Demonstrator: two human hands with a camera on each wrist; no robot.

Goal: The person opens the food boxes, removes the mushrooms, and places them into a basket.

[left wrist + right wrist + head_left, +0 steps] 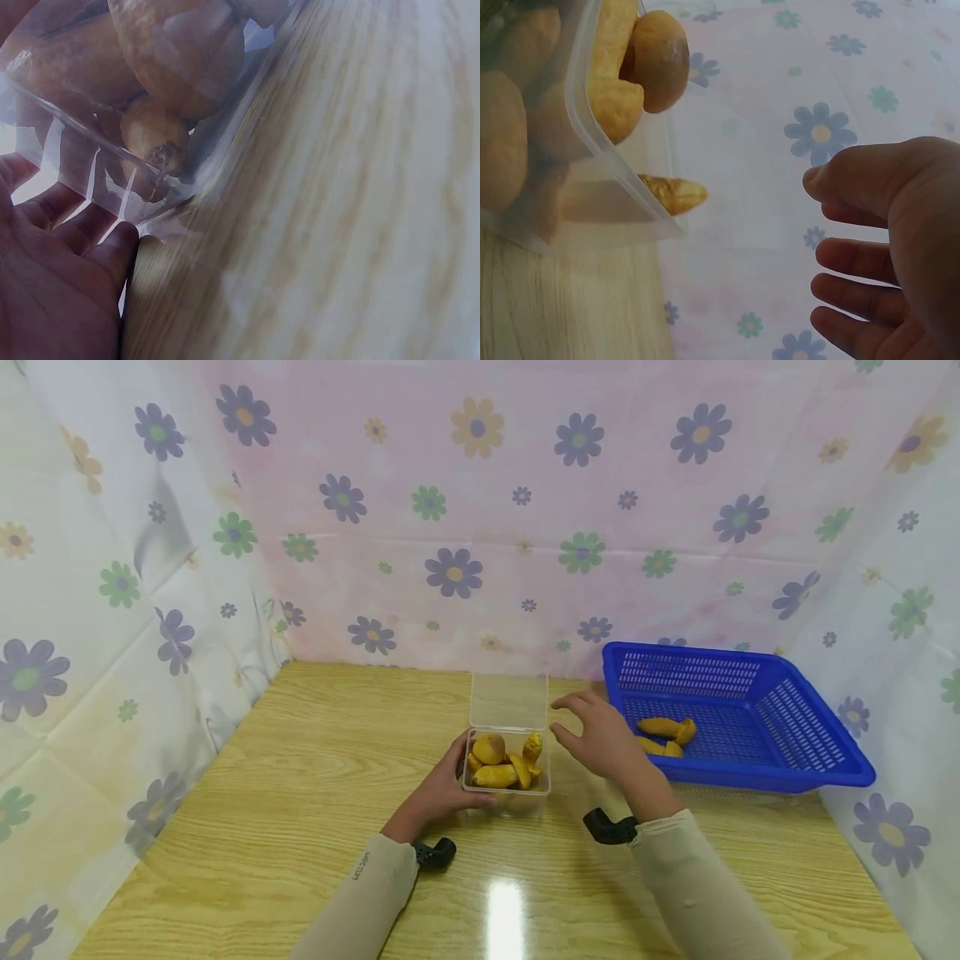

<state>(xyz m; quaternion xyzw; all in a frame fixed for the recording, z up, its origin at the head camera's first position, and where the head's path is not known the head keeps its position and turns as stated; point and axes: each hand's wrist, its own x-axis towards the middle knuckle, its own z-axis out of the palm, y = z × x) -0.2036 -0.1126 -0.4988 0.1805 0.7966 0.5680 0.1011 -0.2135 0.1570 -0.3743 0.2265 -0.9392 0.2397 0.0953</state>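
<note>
A clear plastic box (543, 787) with its hinged lid (510, 700) standing up at the back sits on the table. Yellow-brown mushrooms (495, 777) fill it, some poking above the rim in the right wrist view. My left hand (441, 789) grips the box at its left side, thumb along the front wall and fingers against the side wall. To the right of the box, apart from it, my right hand (607, 742) hovers with thumb and fingers spread and nothing between them. Two more mushrooms (663, 727) lie in the blue plastic basket (757, 777).
The basket stands at the back right of the wooden table (300, 777), close behind my right wrist. Flower-patterned cloth (405, 527) hangs along the back and both sides. Dark wrist mounts (609, 827) stick out from both sleeves.
</note>
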